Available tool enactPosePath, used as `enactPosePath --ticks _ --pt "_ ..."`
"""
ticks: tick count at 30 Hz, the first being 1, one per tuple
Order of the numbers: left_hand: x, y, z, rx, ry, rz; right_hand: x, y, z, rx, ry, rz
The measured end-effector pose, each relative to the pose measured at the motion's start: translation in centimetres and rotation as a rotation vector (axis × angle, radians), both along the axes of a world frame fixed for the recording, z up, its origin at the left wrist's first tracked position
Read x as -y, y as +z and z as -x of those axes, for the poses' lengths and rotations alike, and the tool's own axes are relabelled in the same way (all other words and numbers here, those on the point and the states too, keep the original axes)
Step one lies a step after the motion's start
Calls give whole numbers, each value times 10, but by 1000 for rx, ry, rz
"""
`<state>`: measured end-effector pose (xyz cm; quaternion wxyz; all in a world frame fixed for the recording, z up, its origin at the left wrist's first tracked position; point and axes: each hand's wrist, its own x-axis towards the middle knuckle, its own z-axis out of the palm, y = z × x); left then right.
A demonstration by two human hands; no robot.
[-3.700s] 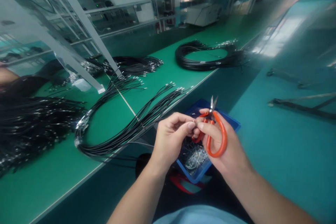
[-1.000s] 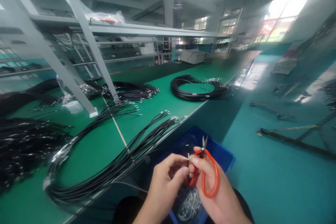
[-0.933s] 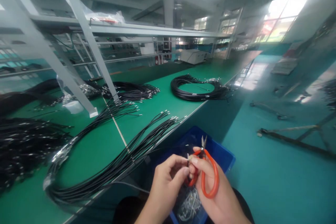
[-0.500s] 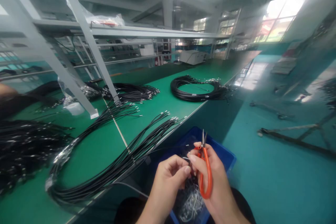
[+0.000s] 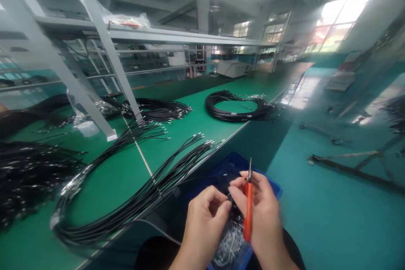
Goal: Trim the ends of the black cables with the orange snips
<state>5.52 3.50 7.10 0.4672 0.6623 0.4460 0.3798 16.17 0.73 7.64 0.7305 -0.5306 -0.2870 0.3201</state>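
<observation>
My right hand (image 5: pixel 264 202) is wrapped round scissors with orange handles (image 5: pixel 248 213). Their metal blades point up and away, seen nearly edge-on. Close beside it, my left hand (image 5: pixel 209 213) pinches thumb and forefinger together on something small and dark, mostly hidden by the fingertips. The fingertips of both hands almost meet. Below them is a blue bin (image 5: pixel 274 186) holding a tangle of clear and whitish scraps (image 5: pixel 229 244). A thin grey cable (image 5: pixel 158 230) runs from the table edge towards my left forearm.
A bent bundle of black cables (image 5: pixel 126 215) with metal tips lies on the green table (image 5: pixel 110 187). A coiled bundle (image 5: pixel 218 112) sits farther off, and more cables (image 5: pixel 28 177) are heaped at left. A shelf post (image 5: pixel 110 61) rises from the table; a wheeled stand (image 5: pixel 348 168) is at right.
The scissors have turned in my right hand, from showing the open handle loop to nearly edge-on. My left hand stays pinched in about the same place.
</observation>
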Motion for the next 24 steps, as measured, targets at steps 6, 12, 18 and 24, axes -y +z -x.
enactPosePath --ticks 6,12,18,24 --pt "-3 -4 5 244 -109 196 -2 -5 2 -233 116 -39" --pt "-8 0 14 428 -172 336 1 -10 2 -213 151 -56" --pt "-10 6 18 473 -177 389 8 -17 -2 239 -45 -78" --pt "-8 9 14 475 -158 386 4 -9 0 407 23 -142"
